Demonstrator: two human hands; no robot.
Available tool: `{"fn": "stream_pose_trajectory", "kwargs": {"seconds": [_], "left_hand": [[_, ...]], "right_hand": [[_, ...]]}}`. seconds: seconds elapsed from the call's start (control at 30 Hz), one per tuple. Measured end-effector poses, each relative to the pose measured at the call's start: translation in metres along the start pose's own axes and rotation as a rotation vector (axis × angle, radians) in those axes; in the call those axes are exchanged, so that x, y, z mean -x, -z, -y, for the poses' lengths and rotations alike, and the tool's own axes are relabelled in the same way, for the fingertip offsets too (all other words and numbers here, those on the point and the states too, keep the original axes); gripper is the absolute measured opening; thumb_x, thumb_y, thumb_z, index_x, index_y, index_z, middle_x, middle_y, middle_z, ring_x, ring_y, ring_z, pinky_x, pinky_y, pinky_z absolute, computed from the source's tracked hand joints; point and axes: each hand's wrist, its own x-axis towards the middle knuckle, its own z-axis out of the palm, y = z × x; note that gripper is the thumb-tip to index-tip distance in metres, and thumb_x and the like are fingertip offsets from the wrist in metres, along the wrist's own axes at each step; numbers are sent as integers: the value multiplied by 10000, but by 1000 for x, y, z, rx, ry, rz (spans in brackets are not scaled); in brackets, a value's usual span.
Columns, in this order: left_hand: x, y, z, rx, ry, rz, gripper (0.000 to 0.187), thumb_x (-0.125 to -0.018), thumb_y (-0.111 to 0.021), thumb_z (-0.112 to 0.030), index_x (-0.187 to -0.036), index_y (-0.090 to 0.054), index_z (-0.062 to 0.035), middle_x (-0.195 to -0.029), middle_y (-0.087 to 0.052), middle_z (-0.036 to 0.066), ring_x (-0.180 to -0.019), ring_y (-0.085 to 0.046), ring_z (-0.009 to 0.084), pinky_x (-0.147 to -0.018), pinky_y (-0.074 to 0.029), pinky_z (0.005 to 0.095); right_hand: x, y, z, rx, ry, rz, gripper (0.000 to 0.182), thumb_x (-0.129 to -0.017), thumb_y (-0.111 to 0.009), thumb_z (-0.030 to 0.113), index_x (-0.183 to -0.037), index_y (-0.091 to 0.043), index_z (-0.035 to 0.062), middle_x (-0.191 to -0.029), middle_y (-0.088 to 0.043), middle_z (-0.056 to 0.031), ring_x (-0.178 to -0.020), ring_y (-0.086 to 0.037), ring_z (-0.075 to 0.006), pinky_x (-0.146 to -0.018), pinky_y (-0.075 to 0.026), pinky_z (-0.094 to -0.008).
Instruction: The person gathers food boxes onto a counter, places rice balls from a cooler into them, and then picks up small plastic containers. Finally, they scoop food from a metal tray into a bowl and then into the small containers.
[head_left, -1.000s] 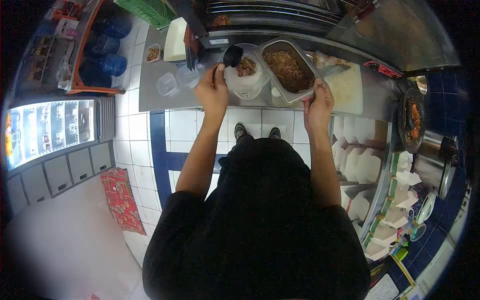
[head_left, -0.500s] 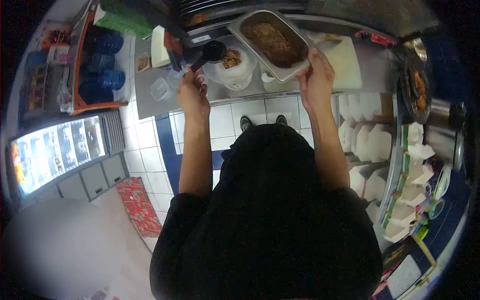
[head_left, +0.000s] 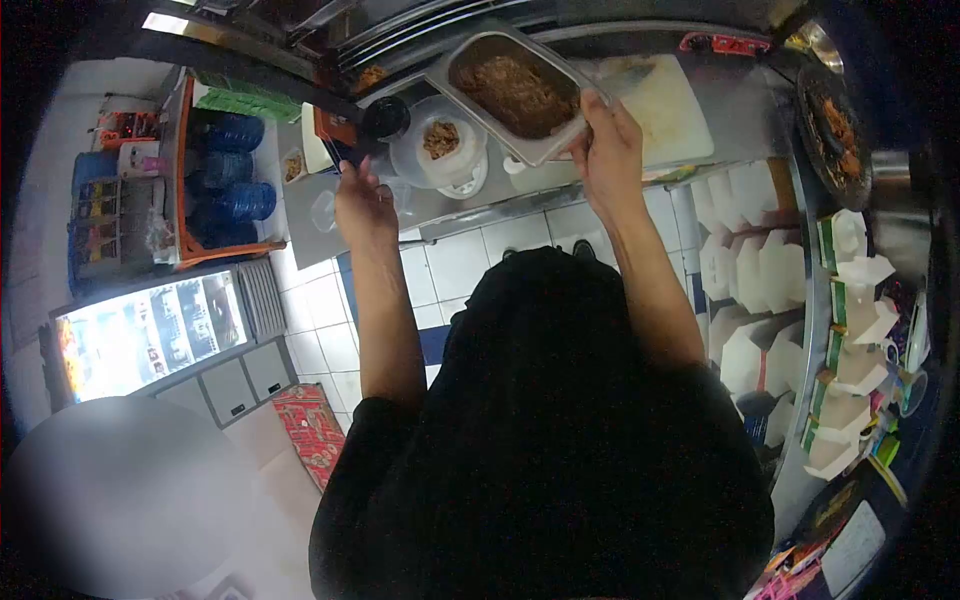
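My right hand (head_left: 606, 145) grips the right end of a steel pan (head_left: 515, 85) that holds brown shredded food and hangs tilted over the counter. My left hand (head_left: 365, 205) is closed round the handle of a black ladle (head_left: 385, 118), whose round bowl is just left of a clear bowl. That clear bowl (head_left: 408, 157) has a small heap of brown food (head_left: 440, 140) in it and rests on a white scale (head_left: 464, 185).
A white cutting board (head_left: 680, 110) lies right of the pan. Clear small containers (head_left: 323, 211) stand at the counter's left edge. Open white boxes (head_left: 850, 350) line the right side, below a dark pan of food (head_left: 835, 135). Blue bottles (head_left: 235, 165) fill a rack at left.
The view has shifted. The ladle's bowl has moved left, away from the food heap in the clear bowl. The pan is still in my right hand.
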Motion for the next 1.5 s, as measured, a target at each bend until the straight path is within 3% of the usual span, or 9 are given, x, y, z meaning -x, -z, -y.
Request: {"fn": "stream_pose_trajectory", "kwargs": {"seconds": [0.2, 0.37, 0.5, 0.6, 0.77, 0.9, 1.17, 1.37, 1.5], "left_hand": [[62, -73, -11, -262, -275, 218, 218, -902, -635, -271, -864, -633, -57, -741, -596, 3, -632, -490, 92, -614, -372, 231], [72, -91, 4, -956, -478, 503, 275, -893, -641, -256, -921, -704, 10, -814, -661, 61, -758, -580, 99, -630, -448, 254], [30, -76, -9, -533, -201, 197, 400, -838, -675, -322, -1055, -666, 15, -938, -667, 134, -814, -625, 182, -694, -488, 296], [-38, -43, 22, -1518, -688, 493, 802, -652, -787, -286, -1363, -448, -134, -1333, -494, 187, -1192, -506, 315, -971, -414, 421], [-55, -63, 29, -2189, -304, 857, 790, -695, -736, -229, -1389, -371, -137, -1383, -447, 183, -1277, -431, 344, -1000, -298, 616], [-69, -57, 35, -2111, -424, 880, 662, -711, -680, -223, -1300, -409, -84, -1260, -548, 205, -1182, -520, 371, -948, -386, 556], [2, -17, -58, -1617, -574, 736, 800, -661, -776, -301, -1263, -330, -23, -959, -669, 215, -951, -631, 415, -875, -475, 476], [-36, 86, -142, -1318, -202, 237, 727, -719, -755, -429, -1179, -387, -3, -925, -685, 209, -868, -672, 365, -771, -524, 405], [-137, 149, -136, -1785, -397, -182, 758, -721, -743, -470, -1154, -355, 16, -946, -665, 257, -908, -659, 397, -781, -519, 441]], "right_hand": [[3, 31, -27, 26, -125, -88, 280, -985, -497, 225, -1149, -571, 11, -979, -616, -31, -812, -556, -65, -631, -442, -189], [24, 44, -26, 24, -137, -222, 211, -971, -521, 236, -1030, -571, 40, -778, -529, 23, -582, -447, -32, -467, -352, -175], [41, 54, -8, -68, -97, -141, 186, -961, -546, 217, -1013, -592, 44, -790, -600, 16, -588, -490, -11, -450, -363, -177], [49, 79, -6, -90, -84, -118, 198, -967, -533, 220, -1014, -587, 35, -877, -638, -26, -644, -537, -28, -490, -400, -176], [65, 95, 6, -20, -25, -160, 188, -977, -499, 209, -986, -558, 30, -829, -594, -29, -609, -517, -54, -518, -412, -184], [73, 79, 17, -14, -1, -185, 183, -982, -472, 214, -878, -516, 70, -602, -452, 11, -356, -268, -52, -354, -241, -204], [81, 60, 23, 23, -7, -236, 190, -974, -485, 237, -898, -524, 67, -670, -543, -11, -358, -284, -53, -368, -281, -189], [88, 72, 16, -111, 14, -68, 235, -967, -497, 265, -992, -554, 38, -813, -590, -28, -423, -381, -59, -447, -393, -184], [89, 83, 8, 20, 35, -308, 370, -983, -476, 312, -1159, -529, -9, -1081, -612, -105, -924, -616, -171, -729, -538, -284]]}}
